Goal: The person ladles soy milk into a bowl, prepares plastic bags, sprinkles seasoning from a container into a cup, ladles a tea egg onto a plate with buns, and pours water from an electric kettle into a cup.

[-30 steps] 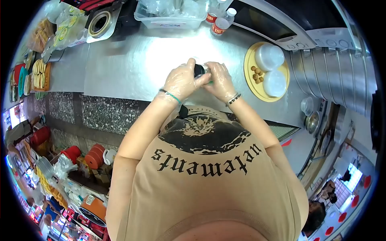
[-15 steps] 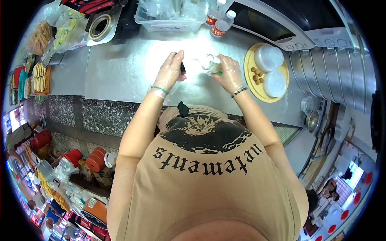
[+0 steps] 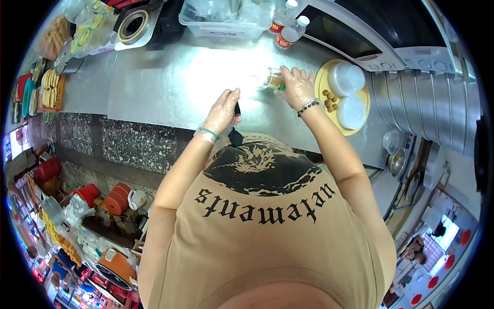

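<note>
Both of my hands wear clear plastic gloves over the steel worktop. My right hand [image 3: 298, 86] grips a small glass jar [image 3: 274, 79] from its right side. The jar is tilted, has brownish contents and a bit of green near its lower edge, and its clear rim points left. My left hand [image 3: 223, 109] is closed around a small black object [image 3: 237, 108], mostly covered by the fingers. It is nearer my body than the jar, with a stretch of worktop between the two.
A yellow tray [image 3: 321, 82] on the right carries two translucent bowls [image 3: 346, 78] and several small brown balls [image 3: 330, 100]. Behind are a bin of plastic bags [image 3: 226, 30], two red-labelled bottles [image 3: 289, 35] and a microwave [image 3: 339, 31]. A tape roll [image 3: 133, 27] lies back left.
My left hand has come down toward my body with the black object. My right hand has shifted slightly right, and the jar has turned so its side shows more than its mouth.
</note>
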A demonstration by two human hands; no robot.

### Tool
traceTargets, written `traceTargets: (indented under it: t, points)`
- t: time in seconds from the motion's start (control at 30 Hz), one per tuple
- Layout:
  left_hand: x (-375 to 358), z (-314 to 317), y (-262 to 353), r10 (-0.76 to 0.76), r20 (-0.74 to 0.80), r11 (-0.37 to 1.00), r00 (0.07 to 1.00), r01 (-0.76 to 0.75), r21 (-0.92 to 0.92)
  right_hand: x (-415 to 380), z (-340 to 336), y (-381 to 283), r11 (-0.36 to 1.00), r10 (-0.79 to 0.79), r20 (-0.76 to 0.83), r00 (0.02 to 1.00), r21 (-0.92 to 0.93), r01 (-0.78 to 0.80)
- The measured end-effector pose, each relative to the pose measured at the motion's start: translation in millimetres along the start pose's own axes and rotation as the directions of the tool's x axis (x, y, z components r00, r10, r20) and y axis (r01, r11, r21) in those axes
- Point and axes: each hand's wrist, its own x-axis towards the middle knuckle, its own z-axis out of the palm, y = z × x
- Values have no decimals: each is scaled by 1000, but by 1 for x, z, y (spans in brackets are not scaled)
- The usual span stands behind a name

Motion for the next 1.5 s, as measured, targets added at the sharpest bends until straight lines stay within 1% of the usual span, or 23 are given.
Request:
traceTargets:
  t: [0.1, 0.17, 0.23, 0.4, 0.43, 0.7, 0.77, 0.83, 1.1, 1.2, 1.27, 1.33, 1.4, 1.47, 1.5]
  points:
    - [-2, 1, 1, -8, 3, 1000, 1000, 8, 6, 2, -1, -1, 1000, 2, -37, 999, 19, -1]
    - [-5, 3, -2, -14, 19, 1000, 1000, 13, 11, 1, -3, -2, 1000, 23, 54, 998, 4, -23]
    - [-3, 4, -4, -45, 3, 999, 999, 45, 24, 3, -3, -3, 1000, 22, 49, 999, -5, -22]
    - [-6, 6, -4, -67, 7, 997, 998, 66, 26, 2, -3, -4, 1000, 23, 63, 998, -13, -22]
    - [-6, 6, -3, -70, 9, 997, 997, 70, 26, 2, -3, -5, 999, 28, 45, 999, -21, -27]
    - [-5, 5, -6, -55, 49, 998, 997, 55, 8, 5, -7, -5, 999, 20, 9, 1000, -26, -20]
    - [-6, 6, -7, -59, 66, 998, 996, 58, 10, 5, -10, -6, 999, 16, 27, 1000, -47, -15]
    - [-5, 8, -6, -44, 50, 999, 998, 45, -25, 3, -12, -7, 999, 15, 32, 999, -40, -13]
    - [-2, 5, -7, -53, 69, 998, 996, 54, -16, 3, -13, -9, 1000, 9, 28, 1000, -30, -8]
    - [-3, 7, -9, -73, 62, 997, 995, 73, -10, 0, -8, -10, 999, 22, 60, 998, -28, -21]
    - [2, 7, -8, -78, 50, 997, 996, 78, -5, 2, -9, -11, 1000, 12, 39, 999, -21, -11]
    - [2, 8, -15, -60, 56, 997, 997, 63, -47, -4, -6, -11, 1000, 9, 37, 999, -28, -8]
    - [2, 8, -10, -56, 65, 997, 996, 59, -54, 3, -7, -8, 999, -4, 15, 1000, -42, 5]
    - [-7, 9, -8, -70, 82, 996, 994, 75, -56, 0, -3, -8, 998, 32, 54, 998, -59, -28]
    - [-8, 8, -3, -74, 90, 996, 993, 78, -37, 2, -4, -8, 998, 30, 49, 998, -59, -27]
